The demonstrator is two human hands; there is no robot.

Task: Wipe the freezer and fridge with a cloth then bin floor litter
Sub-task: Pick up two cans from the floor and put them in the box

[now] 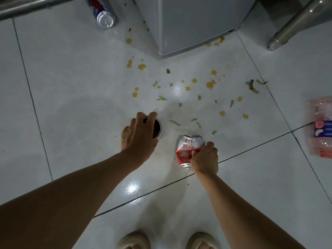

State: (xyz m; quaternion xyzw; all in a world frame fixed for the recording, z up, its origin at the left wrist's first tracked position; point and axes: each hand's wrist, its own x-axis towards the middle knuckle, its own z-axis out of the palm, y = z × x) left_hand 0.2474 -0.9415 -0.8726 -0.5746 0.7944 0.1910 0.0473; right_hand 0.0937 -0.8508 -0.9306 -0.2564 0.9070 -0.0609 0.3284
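Litter lay scattered over the white tiled floor (pixel 71 87) in front of the fridge (pixel 188 24), whose lower corner stood at the top of view. Fridge taken as landmark throughout.

Left hand (pixel 138 137), well below the fridge corner: grip closed from above around the rim of a dark can (pixel 158 128) standing upright on the floor. Fingers curled over the far edge, thumb on the near side. A top grasp suited it, since the can stood open end up and could be lifted straight.

Right hand (pixel 204 159), below the fridge and to the right of the dark can: grip clenched on the lower end of a crushed red-and-white can (pixel 188 150) lying on its side. Held by the end nearest the body, probably because that was the part within easiest reach. Could not tell whether it had left the floor.

Both hands loaded at once; judged a two-item pickup to save a trip to the bin. No bin in view.

Left to do, between the cans and the fridge: yellow-orange spots (pixel 142 67) and green scraps (pixel 161 98), too small or wet for fingers. These likely needed a cloth or brush. No cloth visible.

Other litter: a bottle (pixel 105 17) lying left of the fridge, a pink packet (pixel 321 126) far right by the frame edge, and a peel-like scrap (pixel 252 86) lower right of the fridge.

Sandalled feet (pixel 133 239) at bottom edge; the person was bent well forward.
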